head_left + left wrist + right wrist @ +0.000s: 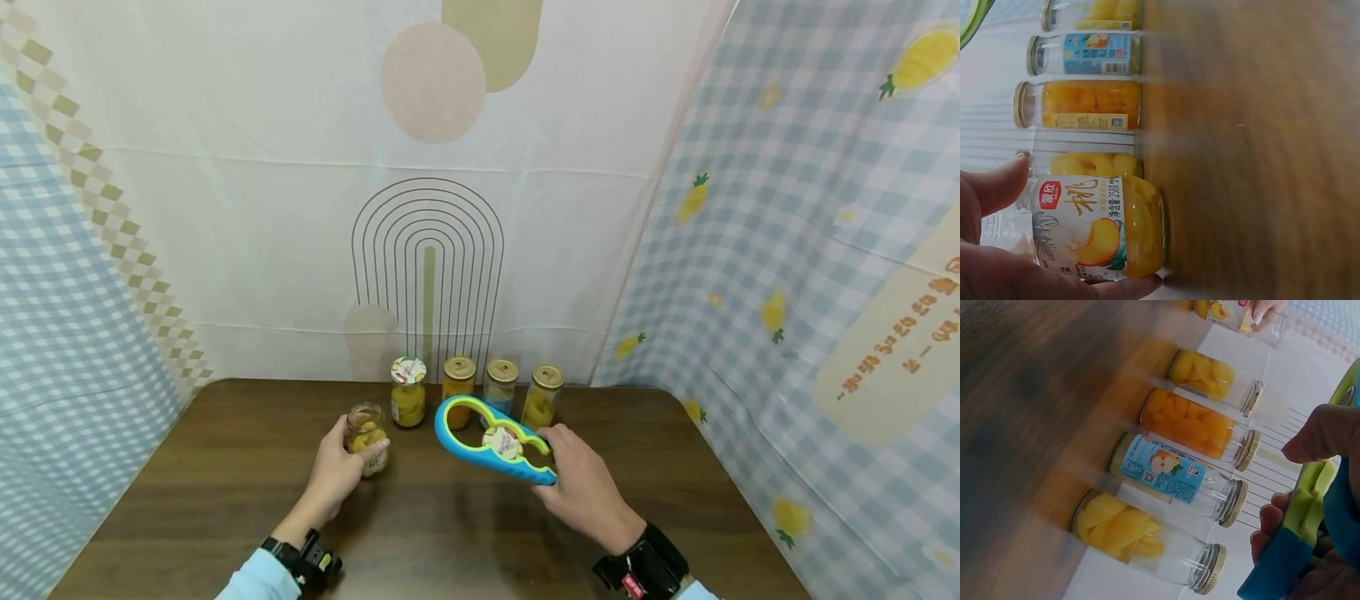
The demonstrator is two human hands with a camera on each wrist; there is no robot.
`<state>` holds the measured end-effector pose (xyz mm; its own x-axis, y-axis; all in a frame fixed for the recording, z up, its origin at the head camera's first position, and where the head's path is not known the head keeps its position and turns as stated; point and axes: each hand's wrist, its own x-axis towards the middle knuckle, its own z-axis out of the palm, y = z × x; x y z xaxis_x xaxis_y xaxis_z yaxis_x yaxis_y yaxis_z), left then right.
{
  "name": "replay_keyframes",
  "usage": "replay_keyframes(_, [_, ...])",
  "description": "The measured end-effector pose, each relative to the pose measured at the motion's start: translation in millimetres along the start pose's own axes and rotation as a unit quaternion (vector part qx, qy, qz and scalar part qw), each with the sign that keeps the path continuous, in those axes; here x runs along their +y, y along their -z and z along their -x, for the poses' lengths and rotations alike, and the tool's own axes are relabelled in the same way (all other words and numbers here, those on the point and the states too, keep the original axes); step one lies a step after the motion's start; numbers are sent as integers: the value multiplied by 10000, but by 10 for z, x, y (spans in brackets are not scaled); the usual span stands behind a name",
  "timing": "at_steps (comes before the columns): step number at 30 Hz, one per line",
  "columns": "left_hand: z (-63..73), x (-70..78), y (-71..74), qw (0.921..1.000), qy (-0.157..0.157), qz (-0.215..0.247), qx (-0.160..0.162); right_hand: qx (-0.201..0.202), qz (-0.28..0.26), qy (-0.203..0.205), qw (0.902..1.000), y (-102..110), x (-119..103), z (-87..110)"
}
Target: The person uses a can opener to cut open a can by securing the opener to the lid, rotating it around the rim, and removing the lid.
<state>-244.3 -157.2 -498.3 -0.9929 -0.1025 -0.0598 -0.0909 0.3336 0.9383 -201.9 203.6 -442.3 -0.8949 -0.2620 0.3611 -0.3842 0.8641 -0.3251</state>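
My left hand grips a glass jar of peach pieces upright at the left of the table. Its mouth shows no lid in the head view. My right hand holds a blue and green jar opener by its handles, raised in front of the back row. Inside the opener's scalloped frame appears a white patterned lid. In the right wrist view the thumb and fingers wrap round the opener, whose far end is out of frame.
Behind stand a yellow-fruit jar with a patterned lid, a gold-lidded orange-fruit jar, a blue-labelled jar and another gold-lidded yellow-fruit jar. The brown table meets a white cloth at the back; checked cloths hang at the sides.
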Motion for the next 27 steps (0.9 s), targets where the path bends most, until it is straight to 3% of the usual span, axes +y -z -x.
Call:
replay_keyframes(7, [-194, 21, 26, 9995, 13, 305, -64, 37, 13, 15, 10000, -23, 26, -8])
replay_keyframes(19, [-620, -14, 58, 9991, -17, 285, 300, -76, 51, -131, 9999, -3, 58, 13])
replay_keyframes(27, [-808, -22, 116, 9990, 49, 192, 405, -156, 11, -151, 9998, 36, 48, 26])
